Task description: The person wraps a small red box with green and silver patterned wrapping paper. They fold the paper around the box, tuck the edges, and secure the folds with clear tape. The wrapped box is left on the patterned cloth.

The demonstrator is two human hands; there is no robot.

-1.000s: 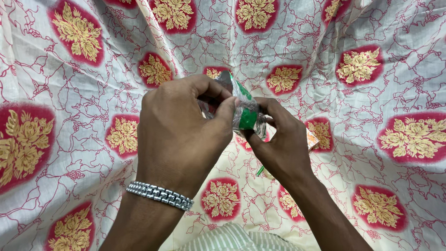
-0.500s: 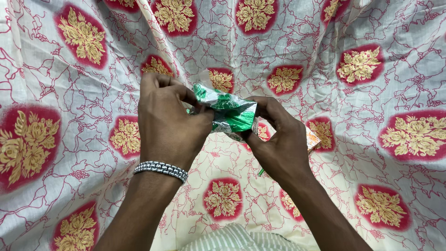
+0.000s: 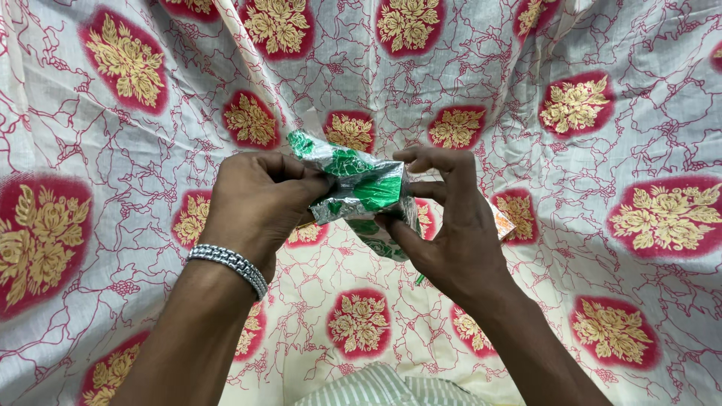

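Note:
A crumpled foil wrapper point(image 3: 353, 188), silver with green patches, is held up between both hands above a printed cloth. My left hand point(image 3: 256, 203), with a metal link bracelet point(image 3: 228, 267) on its wrist, pinches the wrapper's left side. Its right side is gripped by my right hand point(image 3: 447, 225) with thumb below and fingers curled over the top. What the wrapper contains is hidden.
A cream cloth point(image 3: 113, 150) with red vein lines and red-and-gold flower medallions fills the view. A small orange packet point(image 3: 502, 224) peeks out behind my right hand, and a thin green stick point(image 3: 421, 278) lies below it. Striped fabric point(image 3: 376, 387) shows at the bottom edge.
My left hand has drawn back to the left and lowered, uncovering the wrapper, which has spread wider and flatter between both hands. My right fingers have lifted over its top.

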